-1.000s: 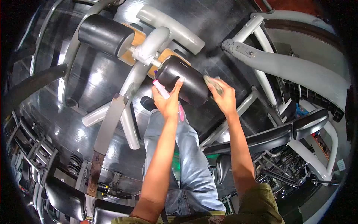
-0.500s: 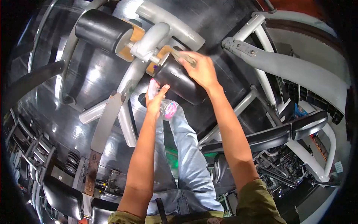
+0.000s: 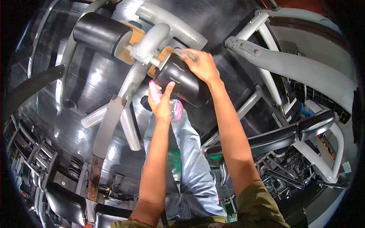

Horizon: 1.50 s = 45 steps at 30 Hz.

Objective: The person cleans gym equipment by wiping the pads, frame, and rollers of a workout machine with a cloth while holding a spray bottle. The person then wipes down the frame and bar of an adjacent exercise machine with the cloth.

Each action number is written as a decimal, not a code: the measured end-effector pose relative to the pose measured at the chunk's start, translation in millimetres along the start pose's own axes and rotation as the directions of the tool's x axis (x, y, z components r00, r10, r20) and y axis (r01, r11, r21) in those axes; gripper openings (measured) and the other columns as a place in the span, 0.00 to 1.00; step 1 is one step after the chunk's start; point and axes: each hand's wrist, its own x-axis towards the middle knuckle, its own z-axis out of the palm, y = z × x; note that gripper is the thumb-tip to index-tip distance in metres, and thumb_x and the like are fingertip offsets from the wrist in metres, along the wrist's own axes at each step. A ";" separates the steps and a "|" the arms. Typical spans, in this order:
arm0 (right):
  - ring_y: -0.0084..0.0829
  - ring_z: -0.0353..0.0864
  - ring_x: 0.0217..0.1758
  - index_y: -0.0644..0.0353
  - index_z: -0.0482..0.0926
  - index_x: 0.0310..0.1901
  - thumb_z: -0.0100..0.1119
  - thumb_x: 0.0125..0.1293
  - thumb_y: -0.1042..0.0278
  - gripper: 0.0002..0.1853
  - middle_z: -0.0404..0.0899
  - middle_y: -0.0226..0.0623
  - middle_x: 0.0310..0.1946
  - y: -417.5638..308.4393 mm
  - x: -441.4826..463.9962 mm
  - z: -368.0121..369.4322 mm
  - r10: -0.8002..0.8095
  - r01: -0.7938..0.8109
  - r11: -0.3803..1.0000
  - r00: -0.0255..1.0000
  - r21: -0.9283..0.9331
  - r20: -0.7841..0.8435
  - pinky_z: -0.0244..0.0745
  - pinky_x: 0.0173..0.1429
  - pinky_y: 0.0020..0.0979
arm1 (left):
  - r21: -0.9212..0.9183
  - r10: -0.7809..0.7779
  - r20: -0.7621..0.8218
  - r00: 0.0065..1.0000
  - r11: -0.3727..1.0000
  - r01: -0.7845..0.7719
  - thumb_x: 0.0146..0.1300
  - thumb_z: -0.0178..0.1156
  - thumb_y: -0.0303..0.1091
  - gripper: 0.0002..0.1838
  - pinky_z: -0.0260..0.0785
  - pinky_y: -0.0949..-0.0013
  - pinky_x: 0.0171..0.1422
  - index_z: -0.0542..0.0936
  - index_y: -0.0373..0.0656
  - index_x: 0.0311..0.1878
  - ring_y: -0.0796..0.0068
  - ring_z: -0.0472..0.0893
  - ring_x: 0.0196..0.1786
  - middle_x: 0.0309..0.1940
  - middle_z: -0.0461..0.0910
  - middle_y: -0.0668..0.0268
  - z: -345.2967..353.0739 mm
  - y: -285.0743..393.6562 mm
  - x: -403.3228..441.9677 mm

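Note:
My left hand [image 3: 162, 108] is wrapped round a clear spray bottle [image 3: 177, 110] with a pink label and a white and pink spray head. The bottle is close to the near side of a black cylindrical roller pad [image 3: 178, 78]. At the pad's far upper edge, my right hand [image 3: 204, 68] holds a greenish cloth [image 3: 188, 55] against the surface, fingers curled over it. Part of the cloth is hidden under the hand. A second black roller pad [image 3: 99, 35] sits on the other side of the grey metal post [image 3: 151, 43].
A grey metal beam [image 3: 292, 62] extends along the right, above a padded black bench [image 3: 272, 140]. To the left stands a flat metal upright [image 3: 108, 129]. Weight plates [image 3: 75, 166] and a black seat [image 3: 65, 203] are at the lower left.
My left hand and the spray bottle have shifted slightly right and down in the view. My right hand has moved a little left and up, still with the cloth on the pad.

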 end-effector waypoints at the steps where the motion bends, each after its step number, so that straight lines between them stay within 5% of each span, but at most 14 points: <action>1: 0.46 0.87 0.47 0.53 0.85 0.53 0.64 0.65 0.57 0.17 0.86 0.49 0.41 -6.1 8.2 0.2 -0.050 0.051 0.998 0.998 -0.027 0.037 0.78 0.54 0.37 | 0.006 0.003 0.001 1.000 1.000 -0.003 0.44 0.84 0.41 0.28 0.65 0.74 0.43 0.73 0.47 0.39 0.79 0.70 0.37 0.34 0.71 0.72 -7.6 -0.8 5.8; 5: 0.45 0.86 0.50 0.53 0.85 0.52 0.64 0.65 0.60 0.16 0.85 0.46 0.47 11.9 -5.0 -11.5 -0.346 0.346 0.938 0.937 0.013 0.037 0.77 0.57 0.38 | 0.228 -0.094 0.151 0.984 0.972 0.058 0.52 0.79 0.46 0.26 0.71 0.70 0.47 0.77 0.46 0.48 0.77 0.77 0.43 0.40 0.77 0.71 -41.1 -17.0 32.3; 9: 0.44 0.86 0.49 0.52 0.86 0.51 0.65 0.64 0.60 0.16 0.87 0.42 0.45 63.0 -71.5 -36.9 -0.246 0.245 0.969 0.969 -0.038 -0.012 0.79 0.54 0.37 | 0.223 -0.114 0.184 0.976 0.972 0.071 0.58 0.75 0.46 0.23 0.68 0.74 0.44 0.79 0.46 0.51 0.82 0.78 0.49 0.55 0.82 0.69 -60.1 -18.1 49.8; 12: 0.42 0.87 0.49 0.55 0.85 0.51 0.64 0.64 0.60 0.16 0.86 0.43 0.46 80.6 -96.8 -39.6 -0.007 0.010 1.000 0.994 0.028 -0.111 0.79 0.53 0.36 | 0.193 -0.167 0.187 0.968 0.972 0.131 0.58 0.74 0.46 0.22 0.68 0.74 0.45 0.79 0.45 0.50 0.83 0.77 0.47 0.51 0.81 0.71 -53.0 -1.5 39.5; 15: 0.44 0.87 0.47 0.55 0.86 0.50 0.63 0.64 0.59 0.16 0.87 0.45 0.43 63.6 -79.2 -28.3 -0.011 0.018 0.999 0.988 0.042 -0.156 0.79 0.54 0.36 | 0.025 0.081 0.123 0.989 0.996 -0.085 0.53 0.79 0.42 0.23 0.67 0.72 0.49 0.78 0.45 0.45 0.78 0.74 0.44 0.40 0.74 0.71 -16.8 17.9 2.0; 17: 0.47 0.87 0.46 0.52 0.86 0.51 0.63 0.63 0.56 0.17 0.87 0.46 0.40 54.0 -48.2 -12.2 -0.086 0.084 0.996 0.988 -0.020 -0.127 0.79 0.54 0.38 | 0.272 0.345 0.004 0.939 0.903 -0.333 0.52 0.80 0.40 0.23 0.66 0.75 0.43 0.75 0.45 0.41 0.79 0.70 0.40 0.41 0.70 0.71 -3.3 -2.6 1.5; 18: 0.48 0.87 0.45 0.50 0.86 0.51 0.63 0.62 0.55 0.17 0.87 0.47 0.40 42.4 -33.1 -5.4 -0.082 0.079 0.997 0.991 -0.026 -0.106 0.79 0.55 0.39 | 0.420 0.342 -0.018 0.940 0.856 -0.303 0.50 0.82 0.40 0.25 0.65 0.74 0.44 0.71 0.45 0.38 0.78 0.69 0.40 0.39 0.67 0.71 8.5 8.5 -10.3; 19: 0.49 0.86 0.45 0.48 0.86 0.51 0.63 0.62 0.53 0.18 0.86 0.47 0.39 28.7 -18.4 -1.2 -0.077 0.074 0.997 0.994 -0.031 -0.083 0.79 0.55 0.41 | 0.237 0.303 -0.080 0.950 0.931 -0.278 0.43 0.85 0.39 0.29 0.68 0.65 0.51 0.71 0.41 0.35 0.70 0.70 0.41 0.39 0.68 0.64 20.7 9.1 -15.9; 22: 0.48 0.86 0.44 0.46 0.86 0.51 0.64 0.61 0.53 0.18 0.87 0.46 0.38 8.7 17.0 8.7 -0.157 0.157 0.987 0.987 -0.023 0.021 0.79 0.54 0.41 | 0.324 0.260 -0.167 0.951 0.925 -0.196 0.44 0.85 0.37 0.28 0.69 0.65 0.51 0.71 0.42 0.36 0.73 0.71 0.40 0.39 0.69 0.67 30.0 12.9 -18.5; 24: 0.45 0.87 0.45 0.49 0.86 0.52 0.64 0.63 0.54 0.18 0.87 0.46 0.40 4.3 11.4 -3.5 -0.162 0.163 0.986 0.985 -0.011 0.066 0.79 0.54 0.39 | 0.068 0.160 -0.076 0.984 0.986 -0.155 0.45 0.84 0.35 0.28 0.69 0.69 0.48 0.71 0.45 0.37 0.77 0.71 0.39 0.38 0.69 0.71 19.8 8.1 -13.5; 27: 0.42 0.87 0.46 0.52 0.85 0.53 0.64 0.65 0.59 0.16 0.86 0.45 0.46 21.7 -20.8 -21.8 -0.232 0.232 0.973 0.970 0.011 0.072 0.78 0.54 0.35 | 0.053 0.172 0.128 0.977 0.982 -0.180 0.46 0.83 0.36 0.27 0.66 0.74 0.42 0.70 0.48 0.37 0.82 0.69 0.35 0.35 0.69 0.76 -3.2 3.8 6.1; 31: 0.47 0.86 0.47 0.51 0.86 0.51 0.63 0.65 0.58 0.15 0.86 0.44 0.46 74.1 -84.1 -46.3 -0.157 0.157 0.986 0.988 -0.057 -0.007 0.78 0.55 0.40 | 0.303 0.124 0.261 0.957 0.931 -0.203 0.47 0.83 0.40 0.26 0.61 0.77 0.38 0.72 0.48 0.39 0.84 0.66 0.32 0.32 0.68 0.78 -27.9 8.7 26.6; 33: 0.48 0.85 0.48 0.53 0.85 0.51 0.63 0.65 0.58 0.15 0.85 0.44 0.47 87.2 -100.6 -47.6 0.000 0.008 0.995 0.997 0.102 -0.079 0.78 0.55 0.40 | 0.295 0.104 0.259 0.960 0.938 -0.182 0.47 0.83 0.41 0.27 0.62 0.76 0.38 0.72 0.48 0.39 0.83 0.67 0.32 0.32 0.68 0.77 -31.2 2.9 35.5; 45: 0.52 0.83 0.52 0.50 0.84 0.54 0.61 0.65 0.48 0.21 0.85 0.49 0.45 18.8 21.5 8.3 -0.158 0.159 0.982 0.987 -0.097 0.027 0.76 0.58 0.43 | 0.199 -0.022 0.291 0.957 0.979 -0.038 0.50 0.81 0.42 0.23 0.67 0.74 0.38 0.77 0.46 0.41 0.82 0.73 0.34 0.34 0.73 0.76 -37.7 -6.3 32.6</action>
